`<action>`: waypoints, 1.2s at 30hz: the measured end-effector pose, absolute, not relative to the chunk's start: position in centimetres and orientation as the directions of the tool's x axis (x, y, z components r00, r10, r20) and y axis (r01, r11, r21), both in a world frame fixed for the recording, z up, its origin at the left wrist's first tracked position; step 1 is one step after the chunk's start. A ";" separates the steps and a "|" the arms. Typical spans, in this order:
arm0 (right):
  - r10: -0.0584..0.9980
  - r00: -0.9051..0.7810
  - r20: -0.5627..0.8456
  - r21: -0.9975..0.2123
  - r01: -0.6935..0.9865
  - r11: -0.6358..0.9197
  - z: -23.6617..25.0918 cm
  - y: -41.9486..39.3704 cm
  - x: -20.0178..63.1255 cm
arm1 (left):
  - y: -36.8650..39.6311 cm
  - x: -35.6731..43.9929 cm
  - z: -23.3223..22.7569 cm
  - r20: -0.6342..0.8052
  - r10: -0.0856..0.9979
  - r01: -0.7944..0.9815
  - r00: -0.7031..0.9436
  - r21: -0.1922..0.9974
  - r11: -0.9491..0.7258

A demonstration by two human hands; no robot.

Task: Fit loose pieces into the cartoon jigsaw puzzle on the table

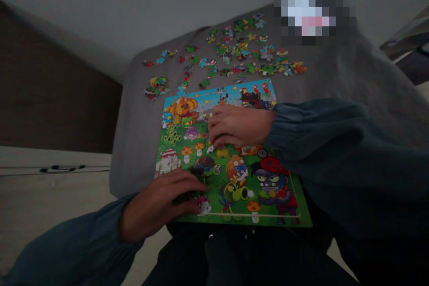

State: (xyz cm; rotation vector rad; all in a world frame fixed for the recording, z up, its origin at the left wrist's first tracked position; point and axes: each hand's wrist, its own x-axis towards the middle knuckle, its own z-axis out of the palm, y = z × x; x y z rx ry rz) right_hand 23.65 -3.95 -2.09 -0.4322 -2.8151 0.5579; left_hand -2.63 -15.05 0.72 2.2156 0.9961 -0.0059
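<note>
Grey, soft cloth covers the surface (140,111) before you, dim under low light. On it lies a flat rectangular jigsaw board (268,196), glossy and bright with cartoon plants and zombies on green. Your left hand (161,205) rests palm down on its near left corner, fingers stretched flat and together, their tips touching a small piece (203,206) at the lower edge; whether they pinch it you cannot tell. Your right hand (234,125) lies across the board's upper middle, fingers curled loosely down onto the picture, gripping nothing visible. Beyond your right fingertips, loose knobbed pieces (241,51) lie scattered, with a small heap (156,86) off to their left. Dark teal sleeves (321,143) cover both wrists.
</note>
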 end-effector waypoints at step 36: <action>0.835 -0.549 0.043 -0.567 0.675 0.473 -2.0 -21.5 19.9 | -25.6 -3.8 -5.7 0.305 0.751 0.680 0.586 0.320 -0.660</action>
